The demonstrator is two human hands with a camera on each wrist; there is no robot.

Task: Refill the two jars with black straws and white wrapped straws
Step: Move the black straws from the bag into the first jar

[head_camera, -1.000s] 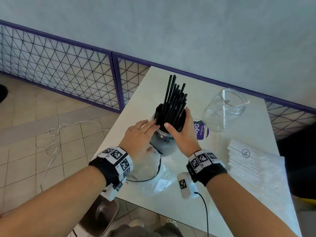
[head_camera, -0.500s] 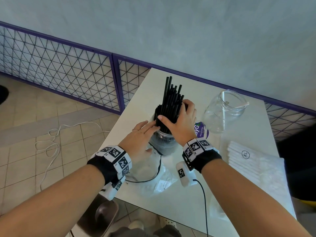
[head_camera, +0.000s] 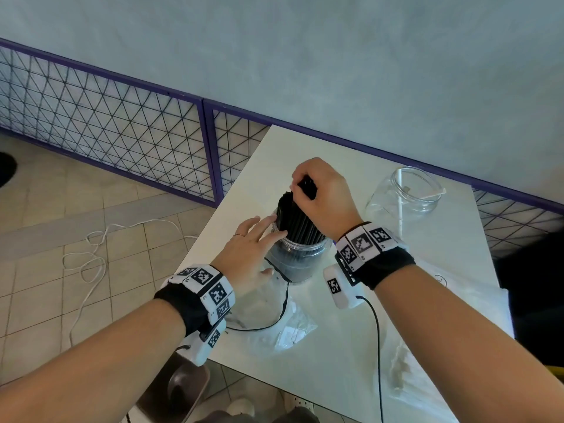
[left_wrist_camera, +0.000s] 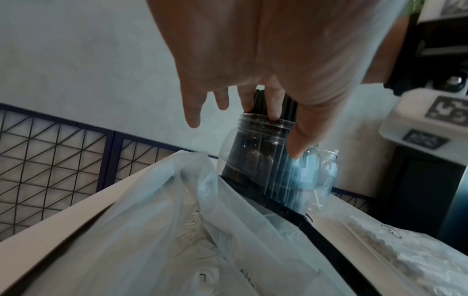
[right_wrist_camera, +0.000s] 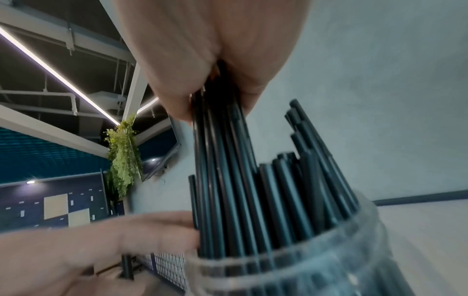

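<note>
A clear jar (head_camera: 297, 257) packed with black straws (head_camera: 294, 218) stands mid-table. My right hand (head_camera: 302, 187) sits on top of the bundle, its fingers curled round the upper ends of several straws (right_wrist_camera: 228, 160). My left hand (head_camera: 264, 236) lies at the jar's left side with straight fingers (right_wrist_camera: 126, 236) touching the straws at the rim. A second clear jar (head_camera: 406, 196) at the back right holds one white wrapped straw (head_camera: 400, 209). A pack of white wrapped straws (left_wrist_camera: 405, 250) lies on the right, mostly behind my right arm in the head view.
A crumpled clear plastic bag (head_camera: 274, 319) lies on the white table (head_camera: 335, 355) under my left wrist, with a black cable across it. A purple mesh fence (head_camera: 122, 141) runs behind the table. The table's near and left edges are close to my arms.
My right hand climbed from the lower part of the straw bundle to its top ends and closed round them. The left hand stayed beside the jar.
</note>
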